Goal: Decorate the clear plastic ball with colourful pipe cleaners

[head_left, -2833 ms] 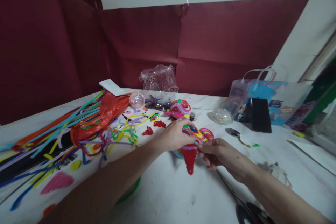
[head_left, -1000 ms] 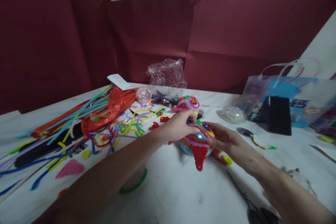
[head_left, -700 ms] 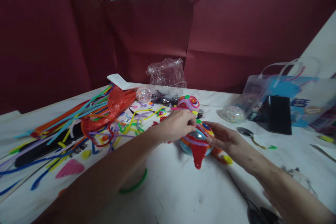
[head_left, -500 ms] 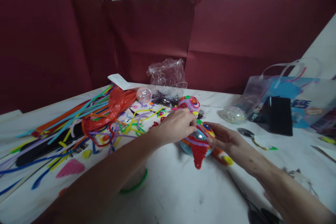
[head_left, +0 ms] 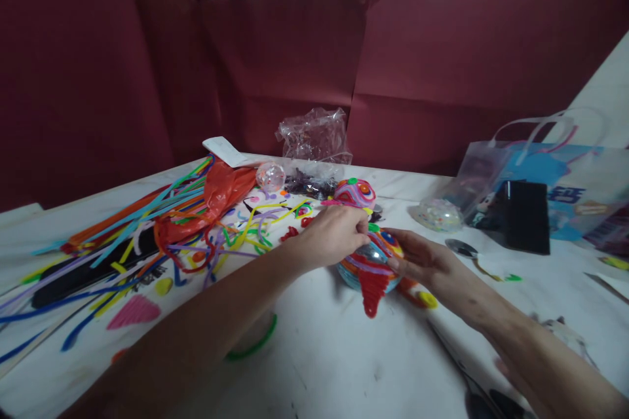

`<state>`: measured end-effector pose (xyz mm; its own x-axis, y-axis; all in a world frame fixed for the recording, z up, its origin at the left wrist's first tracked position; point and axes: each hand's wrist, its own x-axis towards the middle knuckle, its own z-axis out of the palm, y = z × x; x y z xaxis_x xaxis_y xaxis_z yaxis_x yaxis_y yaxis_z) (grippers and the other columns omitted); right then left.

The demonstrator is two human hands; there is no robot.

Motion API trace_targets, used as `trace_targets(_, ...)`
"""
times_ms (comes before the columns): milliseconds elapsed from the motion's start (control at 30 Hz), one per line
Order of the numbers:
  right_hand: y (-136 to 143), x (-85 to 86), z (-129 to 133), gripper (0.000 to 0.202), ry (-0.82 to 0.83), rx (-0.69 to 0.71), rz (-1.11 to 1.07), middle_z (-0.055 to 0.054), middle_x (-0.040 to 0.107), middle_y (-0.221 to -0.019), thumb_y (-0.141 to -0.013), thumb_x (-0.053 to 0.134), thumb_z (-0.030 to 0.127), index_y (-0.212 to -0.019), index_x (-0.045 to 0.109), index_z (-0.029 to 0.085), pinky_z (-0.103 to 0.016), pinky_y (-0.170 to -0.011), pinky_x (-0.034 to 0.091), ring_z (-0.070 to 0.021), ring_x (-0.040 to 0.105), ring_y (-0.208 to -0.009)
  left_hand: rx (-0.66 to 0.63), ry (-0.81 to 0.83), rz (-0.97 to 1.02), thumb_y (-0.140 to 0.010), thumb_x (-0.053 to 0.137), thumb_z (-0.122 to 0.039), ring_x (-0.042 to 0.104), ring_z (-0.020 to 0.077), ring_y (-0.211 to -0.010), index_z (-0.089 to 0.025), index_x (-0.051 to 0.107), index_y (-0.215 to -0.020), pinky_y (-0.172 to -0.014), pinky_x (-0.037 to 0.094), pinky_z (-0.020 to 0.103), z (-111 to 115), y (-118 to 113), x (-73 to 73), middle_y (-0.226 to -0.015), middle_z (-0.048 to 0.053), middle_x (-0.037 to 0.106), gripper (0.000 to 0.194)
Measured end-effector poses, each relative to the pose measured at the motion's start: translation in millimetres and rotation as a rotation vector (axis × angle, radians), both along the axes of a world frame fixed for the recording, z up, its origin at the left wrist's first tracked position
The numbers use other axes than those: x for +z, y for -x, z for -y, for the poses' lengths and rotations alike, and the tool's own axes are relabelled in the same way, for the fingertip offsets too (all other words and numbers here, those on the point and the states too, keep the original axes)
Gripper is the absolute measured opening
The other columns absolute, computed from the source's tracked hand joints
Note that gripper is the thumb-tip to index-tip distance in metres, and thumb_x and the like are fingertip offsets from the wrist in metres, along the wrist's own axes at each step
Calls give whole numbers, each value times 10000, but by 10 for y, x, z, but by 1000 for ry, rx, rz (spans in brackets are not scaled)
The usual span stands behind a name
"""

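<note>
A round ball (head_left: 351,275), covered in coloured pipe cleaner coils with a bare shiny patch and a red pointed flap (head_left: 372,293), sits on the white table. My right hand (head_left: 420,258) grips its right side, thumb in front and fingers behind. Over the ball's upper left, my left hand (head_left: 337,232) is closed in a pinch; whatever lies between its fingertips is hidden. Just behind stands a similar pink and multicoloured ball (head_left: 361,190). An orange and yellow piece (head_left: 423,299) lies under my right wrist.
Loose pipe cleaners (head_left: 142,216) and a red plastic bag (head_left: 221,186) spread across the left. Clear plastic wrapping (head_left: 314,137) stands at the back. To the right are a black phone (head_left: 527,217), a carrier bag (head_left: 567,157) and a clear beaded dome (head_left: 437,215). Scissors (head_left: 464,370) lie in front.
Almost nothing differs. The whole view has shifted very slightly, and both hands keep their places on and over the ball.
</note>
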<state>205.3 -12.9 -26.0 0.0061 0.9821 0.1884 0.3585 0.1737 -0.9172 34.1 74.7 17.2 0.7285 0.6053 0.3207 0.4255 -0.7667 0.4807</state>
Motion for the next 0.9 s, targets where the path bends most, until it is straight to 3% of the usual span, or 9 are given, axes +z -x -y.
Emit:
trace_targets(233, 11, 14, 10, 671, 3, 4, 26, -131, 595, -1177, -712, 659, 584, -1206, 524, 151, -385, -863, 483, -302, 560, -1042, 16, -19, -31, -740, 585, -195, 572, 119, -630, -167, 642, -776, -574, 397, 215, 21, 19, 43, -681, -6, 638, 73)
trace_targets(400, 19, 33, 20, 676, 8, -3, 37, -131, 591, -1187, -702, 667, 590, -1204, 534, 158, -393, -867, 482, -313, 547, -1067, 62, 7, 18, -704, 631, -235, 592, 152, -763, -180, 666, -858, -689, 448, 251, -36, -12, -17, -829, 17, 659, 167)
trace_targets(633, 36, 33, 29, 671, 20, -12, 21, -129, 594, -1186, -703, 675, 573, -1209, 523, 158, -376, -863, 487, -302, 558, -1055, -2, 338, 154, -624, 690, -155, 607, 155, -822, -124, 648, -960, -762, 476, 262, -186, -72, -133, -939, 52, 662, 340)
trace_targets(900, 65, 46, 44, 658, 30, -45, 26, -134, 565, -1227, -705, 677, 569, -1199, 516, 164, -397, -947, 424, -310, 517, -1114, -4, 496, 172, -643, 690, -117, 615, 119, -781, -100, 637, -1020, -730, 490, 227, -174, -87, -116, -949, 58, 668, 381)
